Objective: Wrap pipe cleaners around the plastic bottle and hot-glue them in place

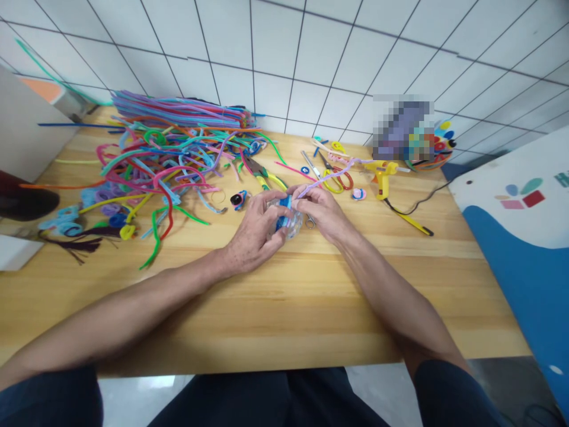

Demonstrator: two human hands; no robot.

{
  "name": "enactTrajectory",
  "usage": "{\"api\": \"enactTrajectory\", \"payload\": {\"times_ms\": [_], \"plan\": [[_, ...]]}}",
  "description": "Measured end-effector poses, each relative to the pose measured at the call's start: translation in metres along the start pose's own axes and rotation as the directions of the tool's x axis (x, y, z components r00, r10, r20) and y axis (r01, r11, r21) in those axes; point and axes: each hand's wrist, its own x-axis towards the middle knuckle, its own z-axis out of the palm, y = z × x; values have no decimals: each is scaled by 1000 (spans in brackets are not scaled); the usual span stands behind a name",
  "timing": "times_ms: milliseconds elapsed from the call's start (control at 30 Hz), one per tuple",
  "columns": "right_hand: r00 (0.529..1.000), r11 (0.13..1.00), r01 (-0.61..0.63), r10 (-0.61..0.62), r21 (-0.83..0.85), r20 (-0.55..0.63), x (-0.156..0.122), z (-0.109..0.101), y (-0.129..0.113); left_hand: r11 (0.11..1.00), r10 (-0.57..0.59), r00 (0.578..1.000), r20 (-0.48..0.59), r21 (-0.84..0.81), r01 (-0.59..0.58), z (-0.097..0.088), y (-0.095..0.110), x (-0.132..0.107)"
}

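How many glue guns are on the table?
1: the yellow glue gun, toward the back right of the table, beyond the right hand and behind the yellow-and-black tool. The pixelated patch may hide others.

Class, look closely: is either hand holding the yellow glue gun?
No, the glue gun rests on the table, apart from the left hand and the right hand.

The short, dark navy cloth left sleeve point(53, 398) sits at 8 o'clock, and the matching right sleeve point(453, 396) is at 4 o'clock. Plain, very dark blue cloth bottoms point(253, 403) show down at 6 o'clock.
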Motion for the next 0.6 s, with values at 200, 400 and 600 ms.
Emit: {"api": "enactTrajectory", "payload": {"times_ms": [200,400,600], "plan": [[1000,1000,-5,5,4,0,0,0,-1,997,21,1000,-11,-69,-22,-2,-1,0],[1000,1000,11,-11,-20,7,0,0,-2,997,-41,999,-11,-62,40,-5,1,4],[1000,999,25,-25,-30,11,0,1,-1,998,-36,999,0,-44,36,-4,3,4]]}}
